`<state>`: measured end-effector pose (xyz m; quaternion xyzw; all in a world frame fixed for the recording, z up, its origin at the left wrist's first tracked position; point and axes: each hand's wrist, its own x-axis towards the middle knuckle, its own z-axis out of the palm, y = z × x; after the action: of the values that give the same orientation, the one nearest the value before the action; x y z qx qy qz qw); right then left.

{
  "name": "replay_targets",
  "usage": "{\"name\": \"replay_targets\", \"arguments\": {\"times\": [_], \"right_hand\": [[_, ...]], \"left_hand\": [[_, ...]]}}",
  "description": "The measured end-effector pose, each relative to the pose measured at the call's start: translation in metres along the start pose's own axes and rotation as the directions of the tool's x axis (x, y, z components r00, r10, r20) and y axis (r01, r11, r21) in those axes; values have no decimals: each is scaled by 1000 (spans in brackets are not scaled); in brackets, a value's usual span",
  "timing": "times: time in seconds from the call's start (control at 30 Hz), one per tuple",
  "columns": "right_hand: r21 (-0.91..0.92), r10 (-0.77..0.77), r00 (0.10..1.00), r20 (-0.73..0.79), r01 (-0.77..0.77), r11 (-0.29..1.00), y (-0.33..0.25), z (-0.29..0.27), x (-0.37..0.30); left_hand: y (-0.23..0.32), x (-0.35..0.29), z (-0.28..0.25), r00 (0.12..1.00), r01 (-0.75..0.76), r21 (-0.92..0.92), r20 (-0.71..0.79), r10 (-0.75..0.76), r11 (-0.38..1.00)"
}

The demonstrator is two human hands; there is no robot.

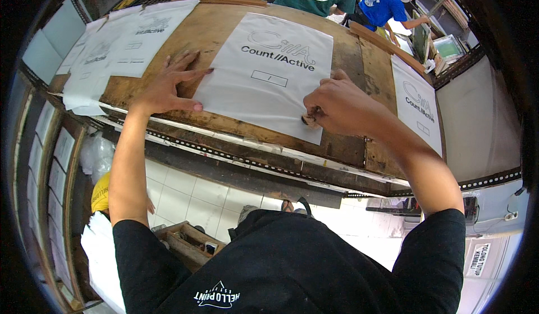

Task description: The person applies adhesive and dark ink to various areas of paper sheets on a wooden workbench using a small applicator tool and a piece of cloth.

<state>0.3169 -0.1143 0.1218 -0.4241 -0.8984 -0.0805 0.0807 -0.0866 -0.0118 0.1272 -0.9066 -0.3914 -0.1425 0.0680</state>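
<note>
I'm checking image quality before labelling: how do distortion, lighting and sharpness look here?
Head view: the table's far edge bows upward and the corners go black; head view: the floor at lower right is nearly washed out to white; head view: the left hand and right hand look reasonably sharp.

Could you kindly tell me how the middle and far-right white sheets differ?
The middle sheet has the left hand and right hand at its sides; the far-right sheet has neither. The middle sheet looks larger in view, the far-right sheet smaller. Both are white with dark print.
</note>
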Motion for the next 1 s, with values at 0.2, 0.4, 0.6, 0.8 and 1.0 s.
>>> {"name": "replay_targets", "arguments": {"times": [0.2, 0.4, 0.6, 0.8, 1.0], "right_hand": [[41, 49, 988, 147, -55, 998, 3, -8, 7], [179, 58, 846, 531, -179, 967, 29, -23, 28], [740, 42, 930, 365, -317, 593, 65, -13, 15], [862, 24, 943, 333, -315, 397, 52, -7, 5], [876, 37, 948, 317, -308, 372, 48, 3, 8]], "left_hand": [[1, 0, 0, 1000, 14, 2, 7, -14, 1000], [6, 2, -1, 999, 34, 1, 23, -34, 999], [1, 0, 0, 996, 62, 67, 55, -66, 996], [11, 0, 0, 995, 72, 41, 62, -74, 997], [9, 1, 9, 995, 24, -46, 97, -19, 999]]}}
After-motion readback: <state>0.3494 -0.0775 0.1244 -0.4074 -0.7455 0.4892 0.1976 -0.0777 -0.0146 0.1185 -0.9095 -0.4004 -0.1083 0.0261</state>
